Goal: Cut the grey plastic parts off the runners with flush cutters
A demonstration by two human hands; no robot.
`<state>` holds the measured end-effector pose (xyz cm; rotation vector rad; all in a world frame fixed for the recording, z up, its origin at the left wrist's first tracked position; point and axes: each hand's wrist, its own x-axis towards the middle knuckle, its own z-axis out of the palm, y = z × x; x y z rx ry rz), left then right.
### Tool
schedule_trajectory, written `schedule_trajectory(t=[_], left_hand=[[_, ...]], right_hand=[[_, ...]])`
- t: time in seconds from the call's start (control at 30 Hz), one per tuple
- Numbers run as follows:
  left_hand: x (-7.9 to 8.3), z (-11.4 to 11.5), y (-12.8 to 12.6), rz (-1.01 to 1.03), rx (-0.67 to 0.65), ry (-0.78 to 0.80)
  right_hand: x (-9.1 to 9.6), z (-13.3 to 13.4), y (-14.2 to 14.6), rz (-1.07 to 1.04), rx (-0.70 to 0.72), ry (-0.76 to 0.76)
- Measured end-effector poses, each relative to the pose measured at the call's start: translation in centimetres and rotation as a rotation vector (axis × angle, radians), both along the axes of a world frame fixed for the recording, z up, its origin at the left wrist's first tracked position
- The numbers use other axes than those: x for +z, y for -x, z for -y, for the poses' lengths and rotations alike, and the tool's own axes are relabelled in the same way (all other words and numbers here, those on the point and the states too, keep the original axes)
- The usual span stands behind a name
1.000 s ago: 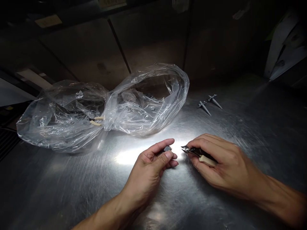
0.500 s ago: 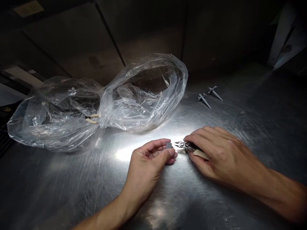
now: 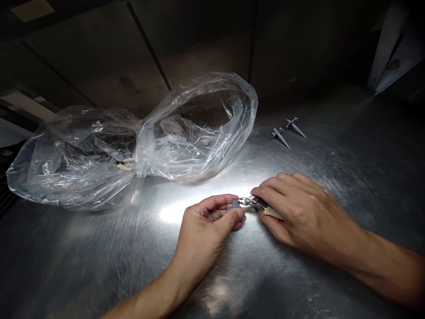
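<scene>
Between the thumb and fingers of my left hand is a small grey plastic part, its lower portion hidden by the fingers. My right hand is closed around cream-handled side cutters. The cutter jaws point left and meet the right edge of the grey part; whether they bite into it is too small to tell. Both hands are held above the metal table.
Two clear plastic bags stand at the back, a left bag and a right bag, with grey pieces inside the right one. Another pair of cutters lies by the left bag. Two grey pointed parts lie at the back right.
The side cutters have moved left, so their jaws now reach the grey part instead of standing just apart from it. The whole view has shifted slightly.
</scene>
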<state>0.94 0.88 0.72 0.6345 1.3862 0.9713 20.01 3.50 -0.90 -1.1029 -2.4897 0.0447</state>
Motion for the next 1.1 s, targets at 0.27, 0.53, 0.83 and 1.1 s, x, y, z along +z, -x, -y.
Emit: schedule_trajectory(t=[0.27, 0.53, 0.83, 1.1], left_hand=[[0.1, 0.0, 0.3, 0.036, -0.046, 0.009], [-0.5, -0.3, 1.3, 0.064, -0.134, 0.008], [0.1, -0.5, 1.2, 0.278, -0.075, -0.009], [-0.2, -0.4, 1.0, 0.366, -0.11, -0.038]], right_hand=[[-0.3, -0.1, 0.0, -0.026, -0.007, 0.045], [-0.5, -0.3, -0.2, -0.138, -0.041, 0.11], [-0.4, -0.5, -0.1, -0.266, -0.035, 0.166], [-0.7, -0.6, -0.3, -0.257, -0.055, 0.198]])
